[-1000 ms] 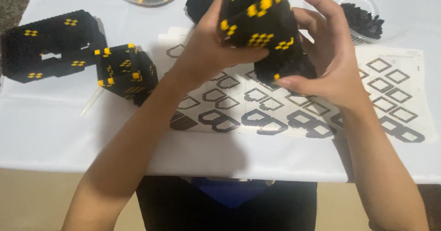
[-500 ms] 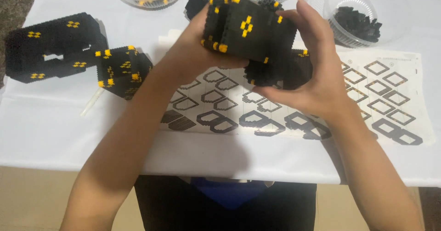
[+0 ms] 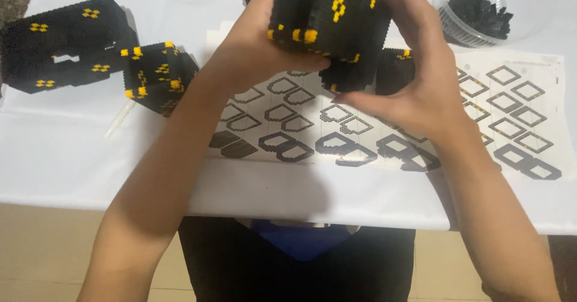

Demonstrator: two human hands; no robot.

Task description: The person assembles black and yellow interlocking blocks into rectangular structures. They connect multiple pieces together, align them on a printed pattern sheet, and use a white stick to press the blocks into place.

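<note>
table (image 3: 54, 152): white cloth over it, everything laid out on top.
sheet (image 3: 517, 115): a printed sheet of black outline shapes, flat on the cloth, right under both hands.
big block (image 3: 57, 49): long black brick build with yellow dots and a slot through it, at the far left, well apart from the hands.
held block (image 3: 327, 16): black studded cube with yellow specks, lifted above the sheet and tilted; a second dark piece sits against its underside.
small block (image 3: 157, 76): black and yellow chunk just beside the big block, with a pale stick lying near it.
left hand (image 3: 252, 49): closed round the held block's left face, fingers curled beneath it.
right hand (image 3: 415, 79): wrapped on the right side, thumb low, fingers over the top edge.
bowl (image 3: 478, 13): clear tub of loose black bricks, top right; another with yellow bits at the top edge.
step: looks to me like the lower piece is being pressed onto the cube.
next move: I'd say it wants the studs lined up square and a firm, even squeeze from both sides.
</note>
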